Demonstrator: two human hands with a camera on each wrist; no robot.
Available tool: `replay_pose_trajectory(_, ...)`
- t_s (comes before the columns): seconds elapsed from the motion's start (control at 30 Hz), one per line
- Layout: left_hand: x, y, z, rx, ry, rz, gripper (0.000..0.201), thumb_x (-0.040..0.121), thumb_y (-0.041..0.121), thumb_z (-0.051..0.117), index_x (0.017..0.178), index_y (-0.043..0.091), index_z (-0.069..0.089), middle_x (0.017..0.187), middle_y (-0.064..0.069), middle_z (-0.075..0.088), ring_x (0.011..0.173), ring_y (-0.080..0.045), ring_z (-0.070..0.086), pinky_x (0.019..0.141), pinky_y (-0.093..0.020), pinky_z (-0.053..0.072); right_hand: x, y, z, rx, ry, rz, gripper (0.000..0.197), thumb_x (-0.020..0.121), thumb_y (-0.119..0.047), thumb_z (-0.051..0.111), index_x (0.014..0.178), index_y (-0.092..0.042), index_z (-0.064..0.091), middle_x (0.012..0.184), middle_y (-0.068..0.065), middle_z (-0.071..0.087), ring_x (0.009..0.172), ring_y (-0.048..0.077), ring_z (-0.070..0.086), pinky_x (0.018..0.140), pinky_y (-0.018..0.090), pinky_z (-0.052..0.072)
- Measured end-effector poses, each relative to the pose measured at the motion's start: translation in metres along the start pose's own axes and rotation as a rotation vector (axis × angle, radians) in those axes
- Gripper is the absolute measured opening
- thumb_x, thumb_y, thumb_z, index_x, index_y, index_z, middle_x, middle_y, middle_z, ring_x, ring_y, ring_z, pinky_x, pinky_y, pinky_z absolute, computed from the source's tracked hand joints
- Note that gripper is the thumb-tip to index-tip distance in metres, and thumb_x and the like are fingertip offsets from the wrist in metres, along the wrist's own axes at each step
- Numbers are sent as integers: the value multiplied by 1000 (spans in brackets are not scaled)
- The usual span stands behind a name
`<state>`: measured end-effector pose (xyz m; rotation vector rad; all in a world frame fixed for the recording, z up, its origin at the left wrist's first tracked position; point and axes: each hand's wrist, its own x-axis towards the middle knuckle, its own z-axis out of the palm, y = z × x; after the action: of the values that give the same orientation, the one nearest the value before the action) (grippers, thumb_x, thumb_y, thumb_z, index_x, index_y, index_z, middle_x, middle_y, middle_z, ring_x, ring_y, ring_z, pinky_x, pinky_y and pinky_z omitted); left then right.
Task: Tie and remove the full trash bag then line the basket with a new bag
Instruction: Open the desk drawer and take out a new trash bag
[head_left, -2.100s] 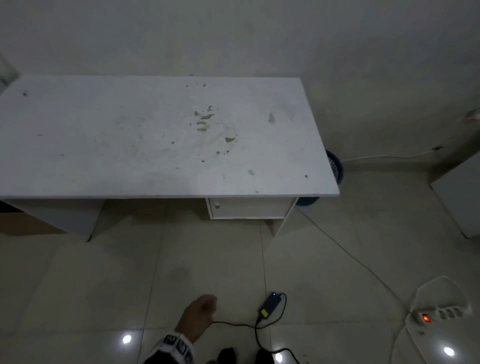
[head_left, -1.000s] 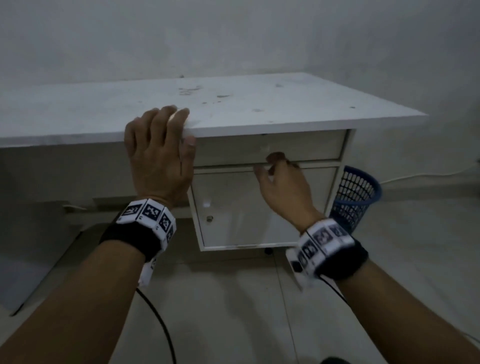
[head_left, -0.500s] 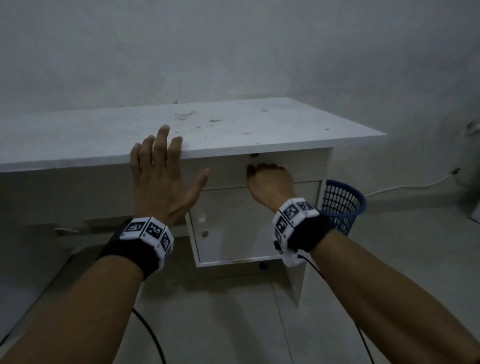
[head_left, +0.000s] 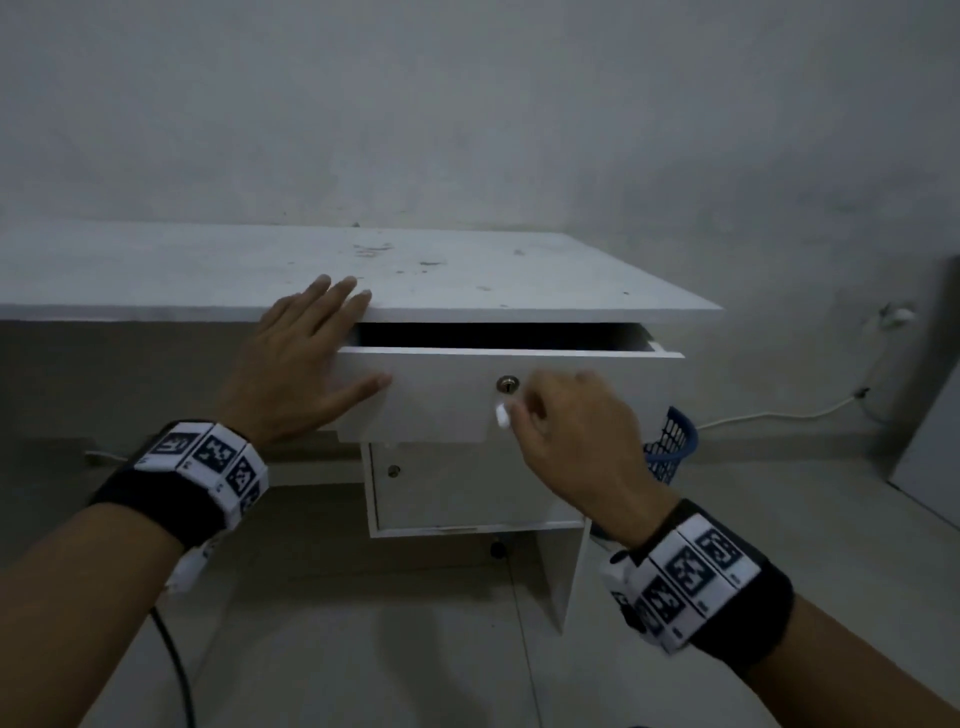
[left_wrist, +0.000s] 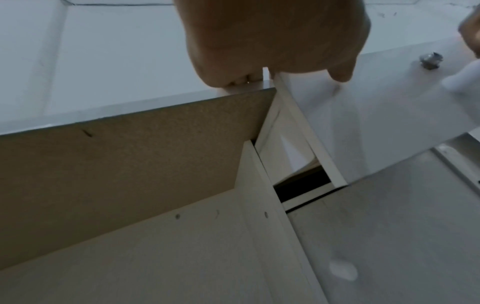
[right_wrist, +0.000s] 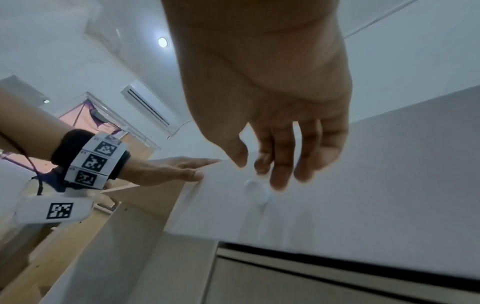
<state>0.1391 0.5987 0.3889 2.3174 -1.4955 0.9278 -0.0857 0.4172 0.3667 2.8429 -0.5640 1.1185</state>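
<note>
A blue mesh basket (head_left: 670, 447) stands on the floor right of the white desk (head_left: 467, 275), mostly hidden behind the drawer; no trash bag shows. The desk's top drawer (head_left: 441, 395) is pulled out, its inside dark. My left hand (head_left: 306, 358) lies flat with straight fingers on the desk edge, thumb against the drawer front (left_wrist: 389, 102). My right hand (head_left: 566, 415) hovers in front of the drawer, fingers loosely bent just beside the small white knob (right_wrist: 257, 192), not gripping it. A metal lock (head_left: 507, 384) sits above the knob.
Below the drawer is a closed cabinet door (head_left: 467, 488) with its own lock. A white cable (head_left: 779, 415) runs along the wall base. A grey panel (head_left: 930, 467) leans at the far right. A black cable (head_left: 176, 665) hangs from my left wrist.
The drawer has slid out towards me from shut. My right hand, earlier at the drawer's knob, now has loose fingers beside it. My left hand stays on the desk edge.
</note>
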Motion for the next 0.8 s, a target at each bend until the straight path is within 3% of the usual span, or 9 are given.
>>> replay_pose_trajectory(0.07,1,-3,-1,-2,4,3,92,83,78,24,152,16,21,160,-3,14,148,-19,8,119,-40,9,12,4,-6,-18,196,-27,19,91,-35,51,90,-17,57,84,-1,58,79,20,50,67,33,39)
replay_pose_trajectory(0.1,1,-2,0,-8,10,1,92,83,77,25,152,17,20,160,-2,12,149,-18,5,119,-39,7,19,6,-8,-34,200,-14,21,90,-35,51,96,-17,60,91,0,61,85,23,53,73,36,40)
replay_pose_trajectory(0.23,3,-2,3,-62,10,-23,96,82,81,20,153,17,18,160,3,5,149,-14,-1,120,-37,3,37,14,-1,-62,-70,73,34,97,-44,41,108,-19,61,106,0,66,98,25,56,92,41,33)
replay_pose_trajectory(0.3,4,-3,-1,-94,-4,-23,102,77,87,16,152,18,16,160,4,2,148,-12,-3,120,-36,3,37,15,-2,-8,-56,79,35,95,-48,38,96,-21,60,96,-1,64,94,25,55,91,41,33)
replay_pose_trajectory(0.37,4,-2,-8,-131,-61,-37,109,70,92,16,151,21,8,158,9,-4,147,-7,-8,119,-33,0,30,16,-6,48,-50,68,36,92,-54,34,79,-24,51,79,-6,55,84,22,51,81,38,34)
replay_pose_trajectory(0.43,4,-2,-14,-147,-119,-50,115,63,96,18,151,25,2,157,14,-10,145,-2,-13,118,-30,-3,20,17,-10,26,-99,8,37,91,-58,33,78,-27,47,79,-10,47,81,16,44,74,34,32)
replay_pose_trajectory(0.57,3,-1,-15,-164,-135,-59,121,57,99,15,151,26,-1,156,16,-13,143,0,-15,117,-27,-6,26,22,-23,168,-204,24,46,95,-60,31,107,-24,57,106,-5,55,100,16,51,83,35,43)
replay_pose_trajectory(0.67,3,3,-16,-165,-132,-65,121,55,100,12,149,26,-3,155,15,-15,143,0,-17,116,-27,-9,48,14,-31,143,-294,88,58,94,-63,30,132,-23,49,130,0,51,116,22,52,90,35,42)
replay_pose_trajectory(0.8,2,5,-15,-167,-134,-68,121,55,100,12,149,27,-4,154,17,-16,142,2,-18,115,-25,-11,59,-1,-32,-47,-401,46,73,92,-70,25,141,-21,44,134,5,55,118,26,54,87,37,42)
